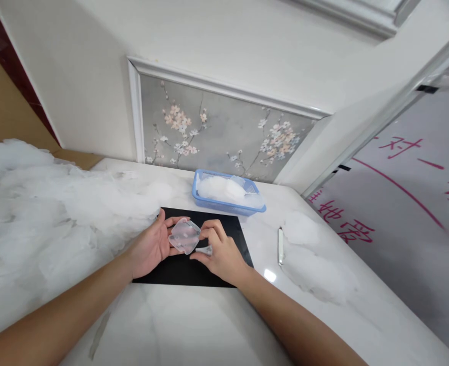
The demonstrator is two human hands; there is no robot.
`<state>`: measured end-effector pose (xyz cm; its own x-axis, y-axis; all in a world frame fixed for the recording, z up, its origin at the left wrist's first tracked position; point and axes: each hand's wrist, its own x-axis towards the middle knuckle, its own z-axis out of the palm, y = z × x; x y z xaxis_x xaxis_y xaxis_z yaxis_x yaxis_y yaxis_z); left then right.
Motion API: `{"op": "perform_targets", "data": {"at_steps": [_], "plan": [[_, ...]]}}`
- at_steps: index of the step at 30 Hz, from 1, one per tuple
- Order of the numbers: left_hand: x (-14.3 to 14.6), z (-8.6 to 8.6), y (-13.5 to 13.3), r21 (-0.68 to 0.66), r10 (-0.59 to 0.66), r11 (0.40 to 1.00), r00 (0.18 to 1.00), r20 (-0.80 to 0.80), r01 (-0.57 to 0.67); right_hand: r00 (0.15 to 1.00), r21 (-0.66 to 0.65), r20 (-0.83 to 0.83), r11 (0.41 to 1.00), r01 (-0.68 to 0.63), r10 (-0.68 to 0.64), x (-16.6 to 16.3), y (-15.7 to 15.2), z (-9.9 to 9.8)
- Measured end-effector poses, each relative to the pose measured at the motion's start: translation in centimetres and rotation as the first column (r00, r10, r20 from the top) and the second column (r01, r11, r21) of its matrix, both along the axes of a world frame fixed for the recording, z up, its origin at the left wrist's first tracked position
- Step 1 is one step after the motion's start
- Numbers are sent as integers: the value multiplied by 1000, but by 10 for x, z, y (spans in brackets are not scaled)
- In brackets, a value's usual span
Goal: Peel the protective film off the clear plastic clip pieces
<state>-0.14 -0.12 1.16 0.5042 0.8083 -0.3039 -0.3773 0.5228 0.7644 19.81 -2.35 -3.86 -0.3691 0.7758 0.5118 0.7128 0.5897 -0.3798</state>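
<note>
The 2 hands meet over 1 black mat [178, 272] on a white marble table [193, 325]. The left hand [152, 245] is half open with its palm turned inward. It cradles 1 clear plastic piece [185, 236], roughly square with rounded corners, with the thumb laid along the upper edge and the fingers underneath.

The right hand [219, 251] has its fingers bent, and their tips rest on the right corner of the same piece, so the piece sits between the 2 hands, just above the mat. 1 small grey part [205, 249] lies at the right thumb tip, directly below that corner. Whether the thumb and finger pinch it or only touch it cannot be told.

Beyond the right hand's fingertips, past the far edge of the mat, stands 1 blue basket [224, 206] holding more whitish clear pieces, too blurred to count. To the outside of the right hand, near it on the table, lies 1 slim white tool [280, 246]. Just past that is 1 smaller heap [316, 267] of the same whitish pieces. To the outside of the left hand, 1 large heap [56, 218] spreads across the table. Far right of the right hand stands 1 whiteboard [399, 223] with red writing.
</note>
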Motion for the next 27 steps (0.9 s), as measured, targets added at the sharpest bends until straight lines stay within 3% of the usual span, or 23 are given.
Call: {"op": "perform_targets", "data": {"at_steps": [6, 15, 22, 25, 27], "plan": [[2, 5, -2, -8, 19, 1000, 1000, -9, -19, 999, 54, 21, 998, -37, 36, -1, -1, -2], [1, 4, -2, 9, 0, 1000, 1000, 0, 0, 999, 3, 5, 999, -47, 47, -1, 0, -1], [0, -1, -2, 71, -40, 997, 998, -39, 43, 989, -54, 35, 989, -138, 140, -2, -3, 6], [-2, 0, 0, 259, 57, 966, 953, -298, 23, 968, -195, -198, 962, -193, 154, -1, -1, 9], [-9, 3, 5, 527, 276, 847, 782, -558, 77, 906, -347, -423, 924, -163, 1, 2, 3, 10]]}}
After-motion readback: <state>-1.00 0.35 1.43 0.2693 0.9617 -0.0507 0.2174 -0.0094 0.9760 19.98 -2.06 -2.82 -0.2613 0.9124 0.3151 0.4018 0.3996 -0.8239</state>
